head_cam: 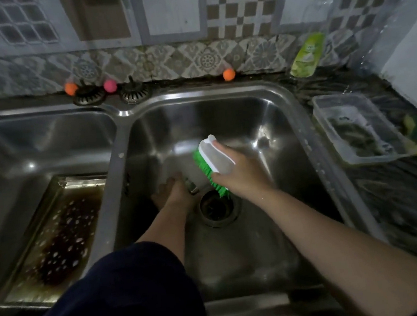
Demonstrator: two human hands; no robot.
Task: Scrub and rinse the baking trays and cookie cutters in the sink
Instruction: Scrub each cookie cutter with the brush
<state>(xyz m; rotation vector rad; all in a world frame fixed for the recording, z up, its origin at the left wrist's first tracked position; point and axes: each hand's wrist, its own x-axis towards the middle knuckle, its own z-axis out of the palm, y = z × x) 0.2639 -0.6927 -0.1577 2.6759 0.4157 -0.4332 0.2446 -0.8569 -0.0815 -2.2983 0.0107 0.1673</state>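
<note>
Down in the right sink basin (271,123), the right hand (238,172) keeps a firm grip round the white back of a scrub brush (214,158), green bristles facing left above the drain (218,206). The left hand (172,191) reaches low beside a small metal piece (191,185), blurred, so its grip cannot be told. A stained baking tray (54,239) leans in the left basin (42,141).

dark navy sleeve (119,300) pushed up, bare forearms
</note>
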